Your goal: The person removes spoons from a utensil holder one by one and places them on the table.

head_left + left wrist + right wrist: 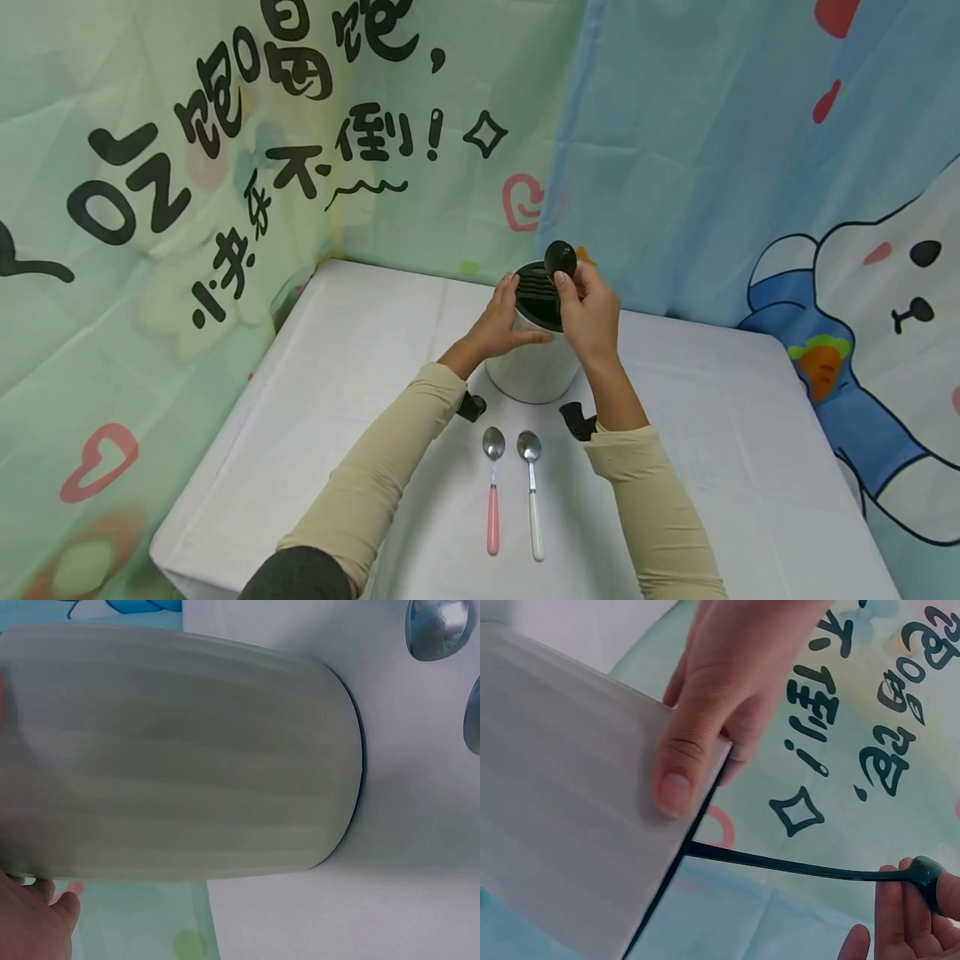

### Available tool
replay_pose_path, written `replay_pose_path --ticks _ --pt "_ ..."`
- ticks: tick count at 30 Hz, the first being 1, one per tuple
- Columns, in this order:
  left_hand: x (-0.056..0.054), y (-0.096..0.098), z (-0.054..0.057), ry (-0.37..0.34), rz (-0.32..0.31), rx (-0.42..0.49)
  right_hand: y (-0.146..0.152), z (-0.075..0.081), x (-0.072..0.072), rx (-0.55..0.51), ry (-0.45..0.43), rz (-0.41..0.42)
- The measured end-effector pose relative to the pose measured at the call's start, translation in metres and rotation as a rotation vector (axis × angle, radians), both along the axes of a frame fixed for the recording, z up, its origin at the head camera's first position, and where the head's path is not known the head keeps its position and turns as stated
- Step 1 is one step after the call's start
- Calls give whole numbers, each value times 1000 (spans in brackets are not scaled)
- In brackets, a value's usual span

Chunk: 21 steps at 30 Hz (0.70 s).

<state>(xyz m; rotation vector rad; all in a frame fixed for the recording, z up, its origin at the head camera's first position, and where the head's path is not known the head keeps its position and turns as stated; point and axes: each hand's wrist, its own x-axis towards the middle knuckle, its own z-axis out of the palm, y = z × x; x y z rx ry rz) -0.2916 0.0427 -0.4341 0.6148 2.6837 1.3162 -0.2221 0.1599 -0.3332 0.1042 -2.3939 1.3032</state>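
Note:
A tall white ribbed utensil holder (pixel 532 375) with a black slotted top (pixel 537 298) stands near the table's back edge. My left hand (pixel 497 321) grips its upper left side; in the right wrist view, the thumb of that left hand (pixel 720 697) presses the wall near the rim. My right hand (pixel 592 321) pinches a black spoon (pixel 560 258) by its bowl, above the top. The spoon's thin handle (pixel 795 865) runs down to the holder's rim, where its end is hidden. The holder's wall (pixel 180 757) fills much of the left wrist view.
On the white tablecloth (pixel 375 350), in front of the holder, lie a pink-handled spoon (pixel 492 508) and a white-handled spoon (pixel 535 517), side by side. Black wrist devices (pixel 472 407) sit at both sleeves. Printed cloth (pixel 450 208) hangs behind and beside the table.

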Motion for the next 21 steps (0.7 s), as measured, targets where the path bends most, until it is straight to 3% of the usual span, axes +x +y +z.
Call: replay_pose_path --ticks 5,13,21 --pt "0 0 0 -8 -4 -7 0 6 5 -3 36 12" --pt "-2 0 0 -4 2 -16 0 16 16 -28 203 15" --pt "-1 1 0 -10 -1 -31 8 24 27 -80 244 -5"
